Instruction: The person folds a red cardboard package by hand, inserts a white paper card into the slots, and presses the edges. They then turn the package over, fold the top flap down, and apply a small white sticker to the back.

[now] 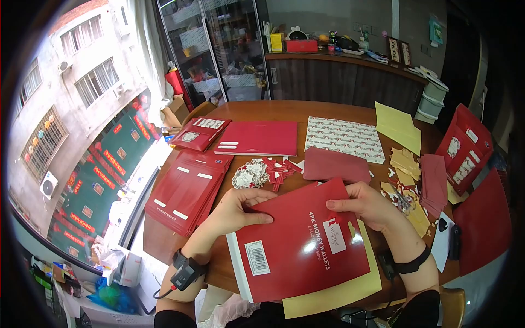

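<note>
My left hand grips the upper left edge of a red printed packet, thumb on top. My right hand pinches the packet's upper right edge. The packet is tilted above the table's front edge, with a barcode label and "4PK MONEY WALLETS" on its face. A yellow sheet lies below it. Just beyond my hands are a stack of plain red envelopes, red strips and a heap of white cut-outs.
Red packets are stacked at the left. Behind lie a red folder and a patterned sheet. Yellow paper pieces, red envelopes and a standing red packet are at the right.
</note>
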Available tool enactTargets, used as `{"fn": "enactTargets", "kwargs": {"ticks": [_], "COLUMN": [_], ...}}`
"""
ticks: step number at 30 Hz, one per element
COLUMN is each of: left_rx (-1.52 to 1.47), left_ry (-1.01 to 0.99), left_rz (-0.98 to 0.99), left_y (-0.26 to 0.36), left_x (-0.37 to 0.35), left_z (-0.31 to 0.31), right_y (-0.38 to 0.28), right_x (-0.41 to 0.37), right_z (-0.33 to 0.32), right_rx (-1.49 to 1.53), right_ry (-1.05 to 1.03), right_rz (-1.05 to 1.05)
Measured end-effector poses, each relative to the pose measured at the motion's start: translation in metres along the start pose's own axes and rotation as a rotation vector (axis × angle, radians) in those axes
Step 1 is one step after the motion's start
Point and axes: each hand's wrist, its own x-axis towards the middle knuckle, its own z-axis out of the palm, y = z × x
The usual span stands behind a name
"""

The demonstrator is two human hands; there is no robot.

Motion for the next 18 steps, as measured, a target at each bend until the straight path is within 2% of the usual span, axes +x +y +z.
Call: {"fn": "enactTargets", "kwargs": {"ticks": [5,7,11,13,18], "left_rx": [-0.052,-0.001,-0.003,-0.001,-0.044], "left_ry": [0.023,0.005,0.001,0.016,0.036], "left_rz": [-0.036,-0.072,-0.090,-0.093,-0.061], "left_y": [0.001,0.004,0.005,0.003,-0.006], "left_x": [-0.001,0.000,0.000,0.000,0.003], "left_z": [0.001,0.000,0.004,0.006,0.007], "right_y": [0.001,0.003,0.016,0.020,0.014], "right_x": [-0.001,-0.002,0.004,0.005,0.005], "right_z": [0.001,0.005,0.000,0.003,0.000], "right_rx": [-0.017,-0.162,-0.293,-0.256,-0.272], "right_ry": [-0.016,-0.039,-0.030,-0.002,-0.008], "right_rz": [0.034,-0.038,0.030,-0.157,-0.040]}}
